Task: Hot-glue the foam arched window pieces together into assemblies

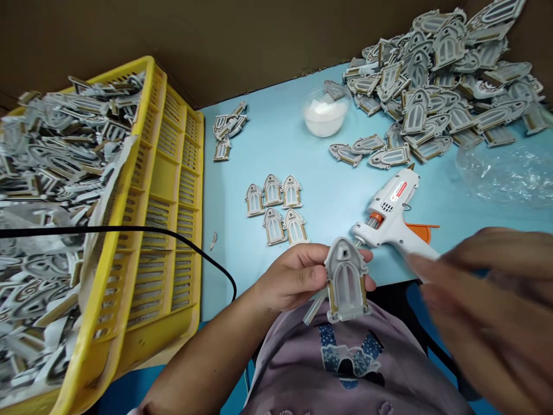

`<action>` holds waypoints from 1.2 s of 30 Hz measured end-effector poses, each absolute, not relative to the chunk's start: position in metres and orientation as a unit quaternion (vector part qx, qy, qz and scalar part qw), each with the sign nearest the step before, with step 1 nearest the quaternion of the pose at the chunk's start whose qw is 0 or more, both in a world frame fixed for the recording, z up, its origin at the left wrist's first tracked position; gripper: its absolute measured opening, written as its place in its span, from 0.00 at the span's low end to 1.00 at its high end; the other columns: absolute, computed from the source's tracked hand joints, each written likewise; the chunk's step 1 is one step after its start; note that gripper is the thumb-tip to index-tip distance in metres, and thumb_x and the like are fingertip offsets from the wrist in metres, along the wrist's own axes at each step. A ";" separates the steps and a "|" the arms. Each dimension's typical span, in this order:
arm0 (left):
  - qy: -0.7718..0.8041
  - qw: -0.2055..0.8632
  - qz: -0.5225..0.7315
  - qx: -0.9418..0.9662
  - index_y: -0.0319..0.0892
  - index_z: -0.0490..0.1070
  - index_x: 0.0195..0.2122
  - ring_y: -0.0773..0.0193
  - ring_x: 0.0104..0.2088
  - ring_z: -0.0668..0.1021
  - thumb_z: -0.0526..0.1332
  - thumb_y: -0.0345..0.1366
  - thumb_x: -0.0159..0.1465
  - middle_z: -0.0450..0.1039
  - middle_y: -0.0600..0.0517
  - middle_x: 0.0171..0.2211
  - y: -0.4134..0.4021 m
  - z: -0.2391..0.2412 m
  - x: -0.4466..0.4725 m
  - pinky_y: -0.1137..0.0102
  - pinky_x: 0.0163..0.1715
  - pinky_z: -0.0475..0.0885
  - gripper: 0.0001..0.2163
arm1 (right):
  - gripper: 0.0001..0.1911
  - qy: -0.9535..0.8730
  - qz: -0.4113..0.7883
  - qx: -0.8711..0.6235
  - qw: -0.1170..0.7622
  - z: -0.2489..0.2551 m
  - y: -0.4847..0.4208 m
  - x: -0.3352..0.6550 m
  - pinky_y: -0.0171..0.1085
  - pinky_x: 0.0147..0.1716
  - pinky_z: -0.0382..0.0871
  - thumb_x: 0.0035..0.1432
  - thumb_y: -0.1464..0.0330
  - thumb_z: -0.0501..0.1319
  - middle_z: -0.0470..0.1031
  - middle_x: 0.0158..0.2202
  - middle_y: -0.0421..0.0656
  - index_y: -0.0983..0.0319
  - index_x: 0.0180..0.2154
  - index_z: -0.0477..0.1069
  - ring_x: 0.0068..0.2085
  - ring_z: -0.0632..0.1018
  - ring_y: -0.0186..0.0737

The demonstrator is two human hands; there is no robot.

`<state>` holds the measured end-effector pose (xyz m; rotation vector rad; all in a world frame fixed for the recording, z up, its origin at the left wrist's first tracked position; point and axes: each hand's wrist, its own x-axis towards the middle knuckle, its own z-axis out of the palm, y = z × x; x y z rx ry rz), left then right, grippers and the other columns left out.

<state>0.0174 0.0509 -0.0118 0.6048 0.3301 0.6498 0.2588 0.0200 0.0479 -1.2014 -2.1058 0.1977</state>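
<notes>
1. The left hand holds one arched window piece above the near edge of the blue tabletop, just in front of the person's chest. The grip is closed on it: the thumb is on the left side of the piece and the fingertips come round its right side.
2. A clear stick comes out under the same hand. I cannot tell if the fingers also hold it.
3. The right hand is blurred. Its fingers look stretched out, with nothing between them. It is just beside the handle of the white glue gun, which lies on the tabletop.
4. In my judgement, the work goes well if the piece is held by its side edges only, so that the grey face stays free. The hand should also stay low and steady, near the gun.
5. The long axis of the piece runs away from the person. The pointed arch top points to the gun and the flat base points to the chest. The grey hollow face looks up to the camera.
6. The nozzle of the gun points away, to the big pile of window pieces.
7. Five finished-looking pieces lie in two rows on the tabletop. A yellow crate, full of similar parts, stands at the left.
</notes>
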 end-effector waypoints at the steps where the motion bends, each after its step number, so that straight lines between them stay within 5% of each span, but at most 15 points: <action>1: 0.156 0.889 0.314 0.295 0.39 0.77 0.55 0.58 0.42 0.84 0.68 0.47 0.63 0.82 0.41 0.44 0.051 -0.011 0.018 0.68 0.44 0.77 0.22 | 0.15 -0.812 0.083 -0.447 0.365 0.051 0.019 0.248 0.50 0.40 0.67 0.64 0.72 0.62 0.71 0.37 0.47 0.59 0.52 0.75 0.38 0.73 0.44; 6: 0.157 0.886 0.308 0.308 0.41 0.77 0.54 0.59 0.45 0.83 0.67 0.46 0.64 0.82 0.44 0.44 0.053 -0.009 0.019 0.67 0.49 0.75 0.21 | 0.16 -0.861 0.073 -0.378 0.334 0.049 0.024 0.235 0.50 0.38 0.66 0.61 0.77 0.64 0.71 0.35 0.47 0.65 0.51 0.77 0.36 0.71 0.41; 25: 0.157 0.890 0.300 0.306 0.40 0.78 0.53 0.58 0.42 0.83 0.68 0.48 0.62 0.82 0.42 0.42 0.051 -0.009 0.021 0.66 0.46 0.76 0.22 | 0.09 -0.850 0.094 -0.370 0.362 0.050 0.026 0.238 0.49 0.39 0.66 0.60 0.79 0.64 0.72 0.35 0.48 0.69 0.42 0.79 0.38 0.71 0.42; 36: 0.174 0.887 0.308 0.297 0.39 0.78 0.53 0.61 0.42 0.83 0.69 0.47 0.62 0.83 0.44 0.43 0.049 -0.004 0.019 0.71 0.45 0.75 0.22 | 0.14 -0.852 0.097 -0.363 0.366 0.050 0.025 0.234 0.49 0.41 0.66 0.61 0.78 0.61 0.69 0.36 0.46 0.67 0.48 0.78 0.38 0.70 0.40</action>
